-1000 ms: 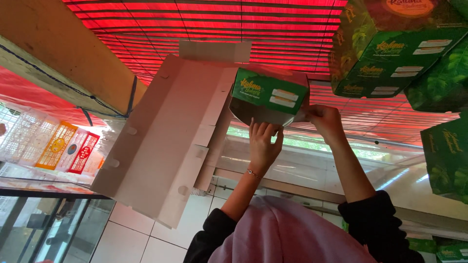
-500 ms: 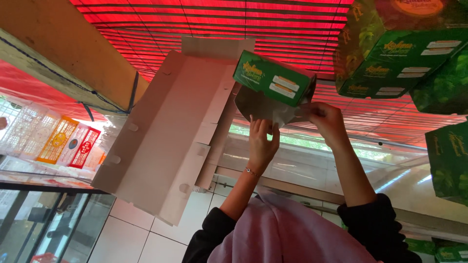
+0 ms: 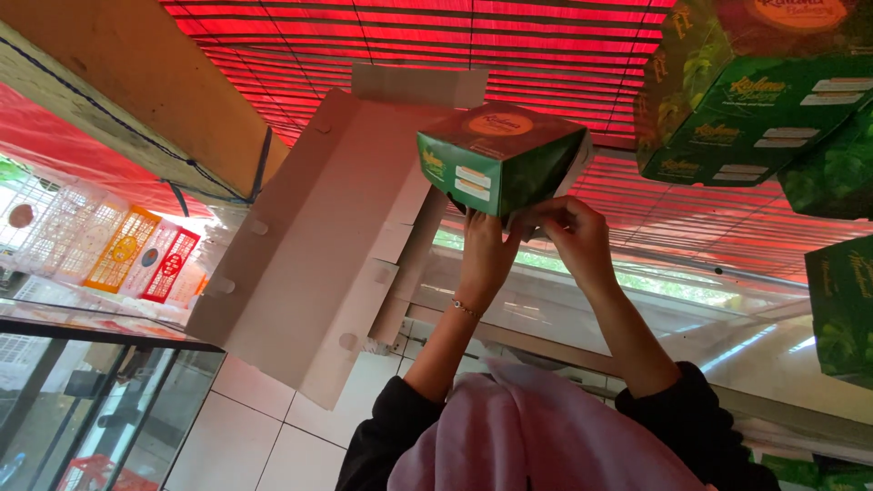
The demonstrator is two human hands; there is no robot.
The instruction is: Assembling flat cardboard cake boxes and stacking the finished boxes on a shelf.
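Grip: the left hand is closed against the underside of a green carton, fingers curled on its lower edge; the right hand is pinched on the same lower edge, thumb and fingertips pressed together on a flap. The carton is held at about 12 o'clock from the hands, tilted, one corner pointing down toward 7 o'clock. An orange oval label is seen on its upper face and two pale rectangular labels on its left face. Its far side and the flap under the fingers are hidden; it cannot be told whether the base is fully folded.

A flat, unfolded pale cardboard blank lies at 9 o'clock of the carton, its edge passing behind the carton. Round tabs are noted along its left edge. Open room is seen between the hands and the blank's lower edge.

More green cartons are stacked at 2 o'clock, cut off by the frame's top and right edges; one further carton is cut off at 4 o'clock. A red slatted blind fills the background. Orange and red crates are seen at 9 o'clock, small and blurred. A pink head covering and black sleeves are cut off at 6 o'clock.
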